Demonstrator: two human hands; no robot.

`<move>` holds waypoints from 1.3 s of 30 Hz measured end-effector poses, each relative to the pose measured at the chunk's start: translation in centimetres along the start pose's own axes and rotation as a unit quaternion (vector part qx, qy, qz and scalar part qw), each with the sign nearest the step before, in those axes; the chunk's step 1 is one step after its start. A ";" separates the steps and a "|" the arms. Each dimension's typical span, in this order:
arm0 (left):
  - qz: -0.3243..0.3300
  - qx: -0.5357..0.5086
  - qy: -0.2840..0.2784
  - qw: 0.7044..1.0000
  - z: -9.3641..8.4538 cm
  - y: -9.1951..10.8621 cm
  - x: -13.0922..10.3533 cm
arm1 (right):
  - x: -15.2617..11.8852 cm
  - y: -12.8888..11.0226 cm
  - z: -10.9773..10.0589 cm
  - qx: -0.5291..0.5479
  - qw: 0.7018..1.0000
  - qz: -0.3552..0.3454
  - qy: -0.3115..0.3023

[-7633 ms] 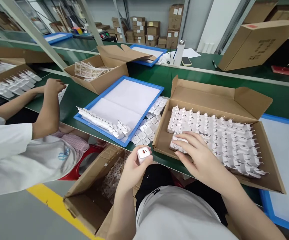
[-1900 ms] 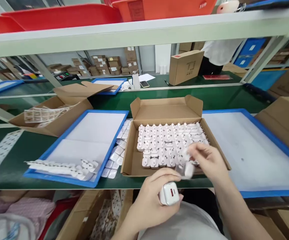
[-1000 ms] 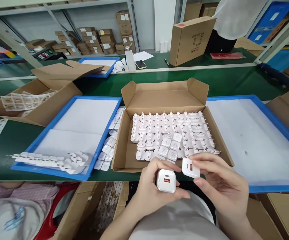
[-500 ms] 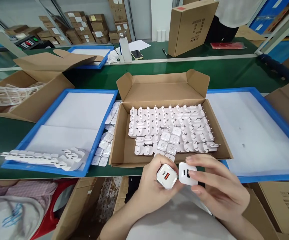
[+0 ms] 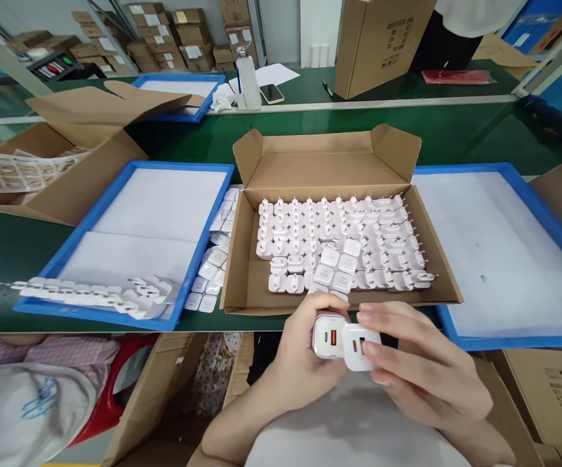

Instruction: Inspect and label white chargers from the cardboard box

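My left hand [image 5: 304, 360] grips a white charger [image 5: 328, 336] with an orange port facing me. My right hand [image 5: 421, 370] holds a second white charger [image 5: 358, 346] pressed against the first, side by side, just below the table's front edge. Right behind them stands an open cardboard box [image 5: 242, 272] filled with several rows of white chargers [image 5: 339, 243], prongs up.
A blue tray [image 5: 115, 194] on the left carries a strip of chargers [image 5: 96, 295]; loose chargers [image 5: 212, 259] lie beside it. Another blue tray [image 5: 543, 214] sits at the right. A label-filled box [image 5: 67, 175] is far left. Cartons stand under the table; a person stands at the back right.
My right hand took a charger from the box and brought it down beside the one in my left hand. The two chargers now touch.
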State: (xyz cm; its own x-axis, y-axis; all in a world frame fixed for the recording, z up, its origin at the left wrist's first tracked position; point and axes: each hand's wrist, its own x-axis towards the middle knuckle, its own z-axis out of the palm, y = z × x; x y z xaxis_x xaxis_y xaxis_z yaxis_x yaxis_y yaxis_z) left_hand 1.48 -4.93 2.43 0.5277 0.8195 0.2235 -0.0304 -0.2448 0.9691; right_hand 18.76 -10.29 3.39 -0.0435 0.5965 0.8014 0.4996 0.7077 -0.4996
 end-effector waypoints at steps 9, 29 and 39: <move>0.035 -0.092 -0.109 0.989 -0.9 0.2 -0.1 | -0.2 0.0 -0.1 -0.033 0.999 -0.018 -0.035; -0.042 -0.118 -0.076 0.989 -0.4 0.5 -0.3 | -0.1 0.4 -0.3 -0.055 0.995 -0.026 -0.075; -0.033 -0.132 -0.072 0.988 -0.2 0.6 -0.4 | 0.1 0.0 -0.2 -0.074 0.994 -0.033 -0.073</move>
State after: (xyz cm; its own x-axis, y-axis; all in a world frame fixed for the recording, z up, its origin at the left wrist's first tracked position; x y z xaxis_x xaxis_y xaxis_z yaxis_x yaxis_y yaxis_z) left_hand 1.08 -5.30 2.94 0.6513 0.7416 0.1605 -0.2018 -0.0347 0.9788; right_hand 18.95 -10.31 3.54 -0.2002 0.6077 0.7685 0.6128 0.6897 -0.3858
